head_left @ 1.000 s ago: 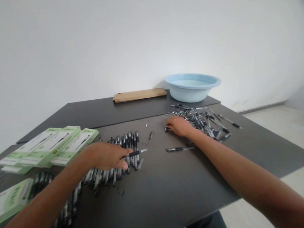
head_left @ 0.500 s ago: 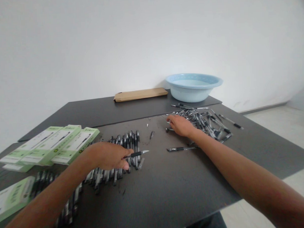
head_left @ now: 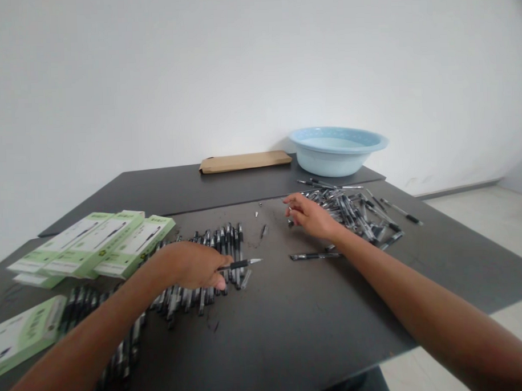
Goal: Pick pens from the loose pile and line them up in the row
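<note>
My left hand (head_left: 199, 266) is closed around an uncapped gel pen (head_left: 240, 264), its pointed tip facing right. Below that hand a row of black-and-clear pens (head_left: 226, 242) lies side by side on the dark table. At the left edge of a loose heap of pens and parts (head_left: 351, 209), my right hand (head_left: 308, 215) has its fingers curled. A small shiny bit shows at its fingertips, too small to make out. One pen (head_left: 312, 256) lies just in front of that hand, partly behind the forearm. Between the hands lie a short clear piece (head_left: 264, 231) and tiny metal tips (head_left: 256, 214).
Green-and-white pen boxes (head_left: 130, 245) are stacked at the left, with another box (head_left: 26, 335) nearer me. More pens (head_left: 129, 342) lie under my left forearm. At the back stand a flat brown carton (head_left: 245, 162) and a light blue basin (head_left: 337, 158) against the wall.
The view has shifted slightly. My right hand's fingers have loosened a little, and the thin piece seen at its fingertips before no longer shows. The left hand still holds the pen.
</note>
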Tool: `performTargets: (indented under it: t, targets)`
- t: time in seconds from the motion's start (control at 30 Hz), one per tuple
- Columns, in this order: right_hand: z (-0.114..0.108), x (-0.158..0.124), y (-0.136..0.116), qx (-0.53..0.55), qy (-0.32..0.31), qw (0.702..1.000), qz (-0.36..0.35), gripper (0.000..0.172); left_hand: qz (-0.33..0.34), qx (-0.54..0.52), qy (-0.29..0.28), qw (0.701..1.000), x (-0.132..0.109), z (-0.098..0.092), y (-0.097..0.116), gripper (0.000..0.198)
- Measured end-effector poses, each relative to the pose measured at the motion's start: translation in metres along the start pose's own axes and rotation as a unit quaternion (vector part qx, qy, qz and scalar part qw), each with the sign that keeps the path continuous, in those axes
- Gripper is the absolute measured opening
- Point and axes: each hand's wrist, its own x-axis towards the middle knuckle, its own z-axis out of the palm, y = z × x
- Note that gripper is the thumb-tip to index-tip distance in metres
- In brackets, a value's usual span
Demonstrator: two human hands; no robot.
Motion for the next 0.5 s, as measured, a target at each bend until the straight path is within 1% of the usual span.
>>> performTargets:
  t: [0.03, 0.07, 0.1, 0.17, 0.23, 0.3, 0.4, 0.5]
  targets:
    - [0.001, -0.001, -0.001, 0.101, -0.014, 0.995, 0.014, 0.024, 0.003, -0.001, 0.002, 1.0, 0.0, 0.0, -0.001, 0.057]
    - [0.001, -0.002, -0.004, 0.197, -0.024, 0.98, 0.031, 0.023, 0.006, -0.001, 0.004, 1.0, 0.0, 0.0, -0.001, 0.057]
    - [0.002, -0.003, -0.006, 0.281, -0.032, 0.958, 0.047, 0.022, 0.007, -0.002, 0.006, 1.0, 0.0, 0.0, -0.002, 0.057]
    - [0.002, -0.006, -0.013, 0.396, -0.041, 0.915, 0.073, 0.024, 0.007, -0.003, 0.007, 1.0, 0.001, 0.0, -0.003, 0.056]
    - [0.002, -0.008, -0.019, 0.456, -0.051, 0.884, 0.092, 0.026, 0.004, -0.001, 0.003, 1.0, 0.002, 0.001, -0.003, 0.056]
    - [0.001, -0.01, -0.024, 0.487, -0.06, 0.865, 0.105, 0.025, 0.002, 0.002, 0.0, 1.0, 0.003, 0.001, -0.004, 0.057]
    - [0.001, -0.011, -0.026, 0.518, -0.073, 0.845, 0.115, 0.025, 0.003, 0.003, 0.001, 1.0, 0.003, 0.0, -0.004, 0.058]
    - [0.0, -0.012, -0.027, 0.534, -0.088, 0.832, 0.121, 0.026, 0.003, 0.006, 0.001, 1.0, 0.002, -0.001, -0.003, 0.057]
